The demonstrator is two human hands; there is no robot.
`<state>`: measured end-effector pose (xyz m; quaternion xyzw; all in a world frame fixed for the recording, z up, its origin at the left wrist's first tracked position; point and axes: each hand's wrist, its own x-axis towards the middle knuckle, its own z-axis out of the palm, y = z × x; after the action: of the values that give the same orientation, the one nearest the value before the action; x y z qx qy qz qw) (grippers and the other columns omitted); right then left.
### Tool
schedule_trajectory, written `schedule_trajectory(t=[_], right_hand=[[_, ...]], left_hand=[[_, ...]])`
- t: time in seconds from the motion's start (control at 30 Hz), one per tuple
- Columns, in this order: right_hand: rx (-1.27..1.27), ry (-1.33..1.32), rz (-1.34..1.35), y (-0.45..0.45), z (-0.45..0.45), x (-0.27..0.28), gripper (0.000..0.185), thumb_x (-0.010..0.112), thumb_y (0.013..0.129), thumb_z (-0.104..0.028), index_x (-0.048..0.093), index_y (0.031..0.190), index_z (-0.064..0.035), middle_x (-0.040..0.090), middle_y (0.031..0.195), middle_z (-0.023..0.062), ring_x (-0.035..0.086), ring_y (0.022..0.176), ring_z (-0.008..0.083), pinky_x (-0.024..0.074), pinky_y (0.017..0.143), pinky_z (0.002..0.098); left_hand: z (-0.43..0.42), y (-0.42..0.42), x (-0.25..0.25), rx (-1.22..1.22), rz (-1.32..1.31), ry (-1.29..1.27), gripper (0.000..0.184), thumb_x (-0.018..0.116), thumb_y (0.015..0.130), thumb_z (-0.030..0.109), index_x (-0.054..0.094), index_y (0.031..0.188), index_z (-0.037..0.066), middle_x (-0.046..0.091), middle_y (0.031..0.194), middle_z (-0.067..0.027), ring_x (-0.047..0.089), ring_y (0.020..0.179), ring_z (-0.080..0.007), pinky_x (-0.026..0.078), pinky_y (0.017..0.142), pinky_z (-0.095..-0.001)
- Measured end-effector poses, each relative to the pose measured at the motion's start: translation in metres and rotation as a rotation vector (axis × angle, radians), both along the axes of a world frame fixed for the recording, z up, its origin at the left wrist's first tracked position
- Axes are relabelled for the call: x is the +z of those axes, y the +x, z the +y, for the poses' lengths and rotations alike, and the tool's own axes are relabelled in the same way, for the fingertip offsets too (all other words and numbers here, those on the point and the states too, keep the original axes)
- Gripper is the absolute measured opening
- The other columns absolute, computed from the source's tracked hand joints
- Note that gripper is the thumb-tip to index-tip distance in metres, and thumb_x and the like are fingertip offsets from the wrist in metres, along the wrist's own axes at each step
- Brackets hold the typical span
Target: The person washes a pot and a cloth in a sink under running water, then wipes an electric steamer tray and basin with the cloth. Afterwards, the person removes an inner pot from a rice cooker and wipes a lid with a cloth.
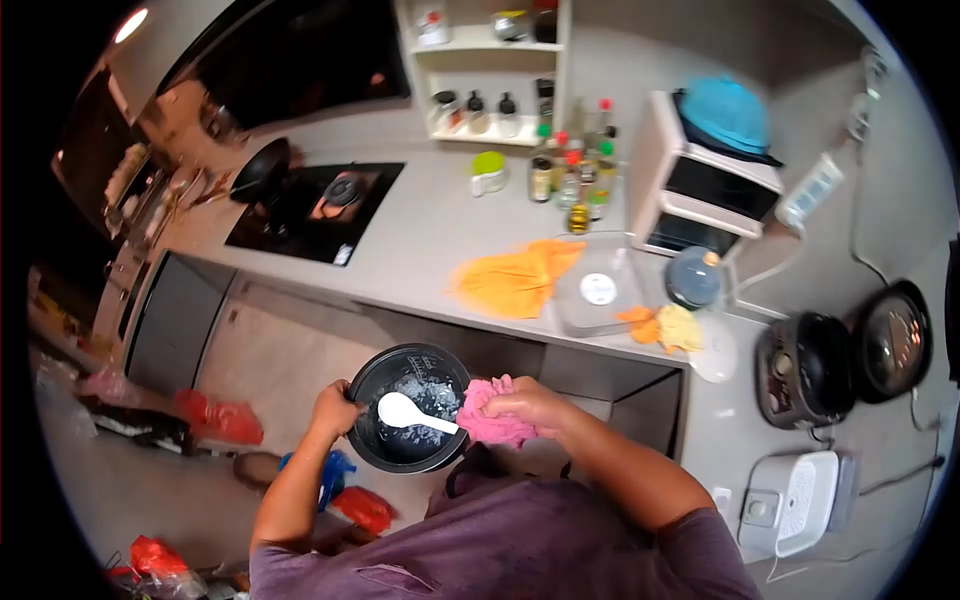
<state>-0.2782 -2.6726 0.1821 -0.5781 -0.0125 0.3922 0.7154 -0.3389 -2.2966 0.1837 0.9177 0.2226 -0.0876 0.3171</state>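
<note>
A dark round pot (364,440) is held in front of the body, above the floor. Inside it lie whitish bits that look like rice, along with a white rice paddle (402,411). My left hand (338,409) grips the pot's left rim, fingers closed on it. At the right rim, my right hand (527,407) is closed around a bunched pink cloth (490,425), which touches the pot. The paddle's handle end points toward the cloth.
Beyond the pot runs a counter (420,235) with an orange cloth (515,280), a cooktop (310,215), bottles (580,180) and a toaster oven (700,195). An open cooker (800,370) stands at the right. Red bags (220,418) lie at the lower left.
</note>
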Motion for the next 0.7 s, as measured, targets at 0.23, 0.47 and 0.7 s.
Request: schedule_trajectory(t=[0.23, 0.47, 0.7], right_hand=[[0.259, 0.112, 0.116, 0.071, 0.156, -0.016, 0.035, 0.075, 0.076, -0.008, 0.064, 0.107, 0.0045, 0.067, 0.104, 0.0072, 0.066, 0.089, 0.0156, 0.0541, 0.081, 0.0305], [0.143, 0.045, 0.068, 0.147, 0.217, 0.021, 0.020, 0.071, 0.081, -0.005, 0.070, 0.100, -0.0015, 0.071, 0.091, 0.0052, 0.068, 0.079, 0.0141, 0.0551, 0.069, 0.0293], [-0.361, -1.046, -0.659, 0.249, 0.095, -0.012, 0.020, 0.076, 0.072, -0.015, 0.067, 0.088, -0.0057, 0.070, 0.085, 0.0134, 0.070, 0.079, 0.0241, 0.0571, 0.071, 0.0353]], left_hand=[[0.130, -0.038, 0.007, 0.330, 0.099, -0.318, 0.035, 0.069, 0.078, 0.007, 0.071, 0.112, 0.001, 0.071, 0.078, -0.0109, 0.063, 0.051, -0.0194, 0.052, 0.042, -0.0333], [0.244, -0.076, -0.026, 0.658, -0.283, -0.612, 0.041, 0.056, 0.072, -0.014, 0.070, 0.110, -0.004, 0.072, 0.095, -0.0093, 0.067, 0.077, -0.0207, 0.056, 0.070, -0.0322], [0.373, -0.095, -0.108, 0.966, -0.374, -0.584, 0.043, 0.055, 0.064, -0.007, 0.071, 0.104, -0.003, 0.072, 0.095, -0.0109, 0.067, 0.079, -0.0220, 0.055, 0.069, -0.0314]])
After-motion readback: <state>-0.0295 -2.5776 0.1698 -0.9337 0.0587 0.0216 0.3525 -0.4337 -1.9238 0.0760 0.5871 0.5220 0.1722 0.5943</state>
